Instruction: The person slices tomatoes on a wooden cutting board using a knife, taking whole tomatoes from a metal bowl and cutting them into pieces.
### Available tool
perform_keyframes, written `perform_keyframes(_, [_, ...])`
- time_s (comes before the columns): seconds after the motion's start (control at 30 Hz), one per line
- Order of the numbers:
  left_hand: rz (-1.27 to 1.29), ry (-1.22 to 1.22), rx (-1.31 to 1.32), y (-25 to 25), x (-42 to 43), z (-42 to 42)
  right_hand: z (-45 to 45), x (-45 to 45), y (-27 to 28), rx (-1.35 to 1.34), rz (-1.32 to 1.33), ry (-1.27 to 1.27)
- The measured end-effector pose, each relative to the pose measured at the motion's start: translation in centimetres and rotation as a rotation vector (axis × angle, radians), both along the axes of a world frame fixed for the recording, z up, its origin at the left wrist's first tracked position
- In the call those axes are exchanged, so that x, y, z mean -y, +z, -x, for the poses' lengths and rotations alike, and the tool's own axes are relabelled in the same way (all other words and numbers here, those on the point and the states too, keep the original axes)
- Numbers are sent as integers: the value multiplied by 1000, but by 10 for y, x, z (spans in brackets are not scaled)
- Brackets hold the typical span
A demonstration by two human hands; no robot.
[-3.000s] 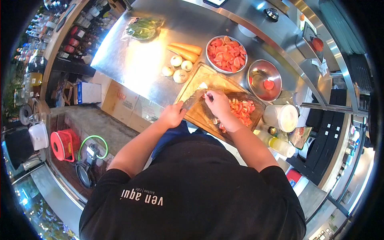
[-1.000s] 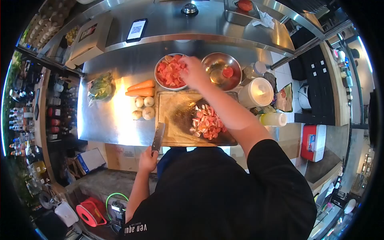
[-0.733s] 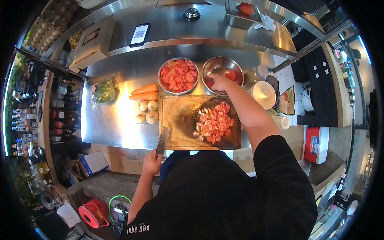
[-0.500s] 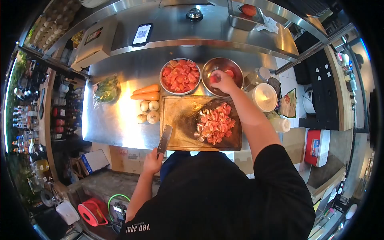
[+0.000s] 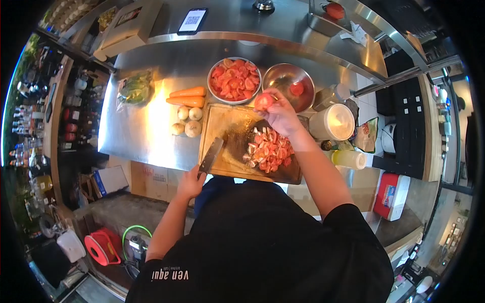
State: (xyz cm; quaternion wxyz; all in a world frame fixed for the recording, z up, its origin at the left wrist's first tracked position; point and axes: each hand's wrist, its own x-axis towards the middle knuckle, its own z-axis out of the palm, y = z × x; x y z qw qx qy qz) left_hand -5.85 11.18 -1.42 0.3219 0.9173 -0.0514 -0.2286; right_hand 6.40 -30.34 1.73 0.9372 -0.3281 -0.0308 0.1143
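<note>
My left hand is closed round the handle of a knife, whose blade lies over the left part of the wooden cutting board. Between the fingers of my right hand is a cut tomato, held above the board's far edge. A heap of chopped tomato covers the right side of the board. Just beyond my right hand stands a steel bowl with a piece of tomato inside. Left of it, another bowl is full of tomato pieces.
Carrots, several onions and bagged greens lie left of the board. To the right stand a round plastic tub, a jar and a bottle of yellow liquid. A raised steel shelf holds a phone.
My right hand has come out of the steel bowl with a cut tomato and moved back toward the board. The knife stays in my left hand. The camera view has shifted slightly.
</note>
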Motion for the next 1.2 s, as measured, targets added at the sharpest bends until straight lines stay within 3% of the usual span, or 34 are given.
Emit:
perform_keyframes(0.03, [-1,14,-10,-3,0,0,2,-7,-7,-10,-1,14])
perform_keyframes(0.1, [-9,3,-9,-7,-3,1,9,-30,-31,-161,567,105])
perform_keyframes(0.13, [-30,-5,-26,-8,-5,1,9,-43,-50,-142,811,138])
perform_keyframes(0.17, [-38,21,-40,-8,-6,3,12,-52,-67,-144,804,169])
perform_keyframes(0.23, [-30,7,-55,-13,-7,3,15,-71,-78,-17,1246,187])
perform_keyframes(0.27, [-50,0,-74,-14,-8,3,14,-75,-78,27,1308,180])
perform_keyframes(0.43, [-84,28,-104,-14,-12,8,18,-80,-68,28,1316,57])
perform_keyframes(0.5, [-122,34,-92,-17,-14,12,25,-81,-71,-123,729,226])
perform_keyframes(0.57, [-100,58,-103,-17,-15,15,40,-100,-77,-103,804,276])
perform_keyframes(0.67, [-93,91,-125,-14,-16,16,57,-121,-65,321,1234,299])
perform_keyframes(0.7, [-105,99,-138,-14,-17,16,57,-123,-70,327,1230,309])
perform_keyframes(0.77, [-92,102,-132,-14,-17,15,57,-126,-81,671,1395,245])
perform_keyframes(0.83, [-76,98,-124,-13,-15,16,55,-123,-67,622,1463,324])
perform_keyframes(1.0, [-53,131,-48,-16,-11,18,51,-112,-74,608,1550,10])
perform_keyframes(1.1, [-32,126,-46,-9,-6,17,54,-107,-55,444,1499,220])
perform_keyframes(1.2, [-97,64,-115,0,2,14,64,-110,-54,473,1478,131])
